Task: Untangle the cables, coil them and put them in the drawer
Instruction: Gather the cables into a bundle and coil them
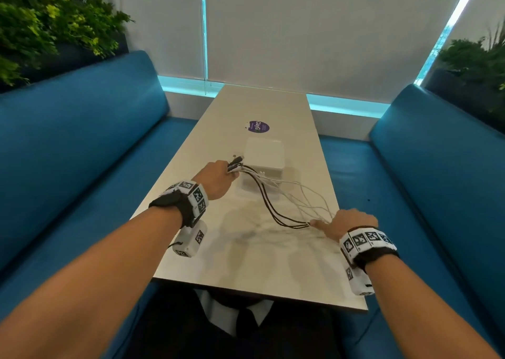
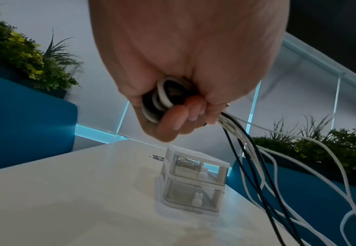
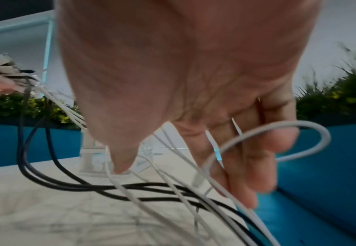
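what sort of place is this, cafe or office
Likely a booth in an office lounge or cafe: blue padded benches face each other across a narrow white table, with greenery in planters behind the seat backs and roller blinds beyond.

The table (image 1: 246, 263) top is glossy and smooth, the drawer box (image 2: 193, 181) on it frosted clear plastic, the cables (image 1: 293, 225) above it smooth-coated, the benches (image 1: 82, 140) beside it smooth blue upholstery.
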A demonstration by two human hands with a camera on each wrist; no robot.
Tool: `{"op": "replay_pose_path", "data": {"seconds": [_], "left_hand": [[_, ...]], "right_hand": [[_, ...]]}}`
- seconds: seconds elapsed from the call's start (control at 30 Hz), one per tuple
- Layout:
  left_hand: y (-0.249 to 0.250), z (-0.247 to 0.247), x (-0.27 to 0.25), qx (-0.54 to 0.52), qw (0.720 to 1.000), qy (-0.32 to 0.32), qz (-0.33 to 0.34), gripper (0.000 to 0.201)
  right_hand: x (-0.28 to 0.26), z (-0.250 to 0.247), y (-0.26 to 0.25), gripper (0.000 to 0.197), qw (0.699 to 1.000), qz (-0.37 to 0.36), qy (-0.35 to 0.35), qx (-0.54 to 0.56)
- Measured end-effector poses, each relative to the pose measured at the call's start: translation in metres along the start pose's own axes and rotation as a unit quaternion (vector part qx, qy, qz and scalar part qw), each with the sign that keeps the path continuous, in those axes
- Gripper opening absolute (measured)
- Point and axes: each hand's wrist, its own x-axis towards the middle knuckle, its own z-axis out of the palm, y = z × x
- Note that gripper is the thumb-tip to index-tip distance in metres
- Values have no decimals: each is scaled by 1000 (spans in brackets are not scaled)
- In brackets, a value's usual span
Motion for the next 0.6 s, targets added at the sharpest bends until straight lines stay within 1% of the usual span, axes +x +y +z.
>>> {"op": "replay_pose_path", "data": {"seconds": [0.07,0.13,0.17,0.2,0.27,0.33,0.37,0.4,0.43,0.5,0.53,0.57,0.6], "left_hand": [[-2,0,0,17,1000,-4,2,26],[-4,0,0,34,999,-11,-1,27],[-4,1,-1,42,999,-14,-3,26],[-4,2,-2,50,999,-17,-4,26],[-3,5,-4,57,998,-23,-7,25],[-1,9,-5,60,998,-32,-3,24],[0,11,-6,61,997,-37,1,24],[1,13,-7,62,997,-44,7,24],[3,15,-8,63,996,-54,15,24],[7,16,-12,43,995,-89,31,26],[8,16,-15,10,993,-110,32,27],[9,16,-17,-36,991,-129,27,28],[9,16,-18,-83,987,-137,19,28]], "right_hand": [[1,-3,-2,73,999,-15,51,-4],[1,-7,-9,54,993,-67,99,12],[1,-8,-14,46,986,-97,126,42],[-1,-10,-19,44,976,-121,156,88],[-6,-16,-31,57,942,-167,197,214],[-15,-24,-47,63,895,-226,217,318],[-19,-27,-57,65,877,-261,223,337],[-24,-30,-67,69,867,-292,226,333],[-25,-33,-78,74,868,-314,217,318],[-23,-37,-100,80,888,-333,156,277],[-21,-38,-109,75,898,-334,113,262],[-18,-38,-118,62,905,-332,75,257],[-16,-37,-124,42,907,-320,46,268]]}}
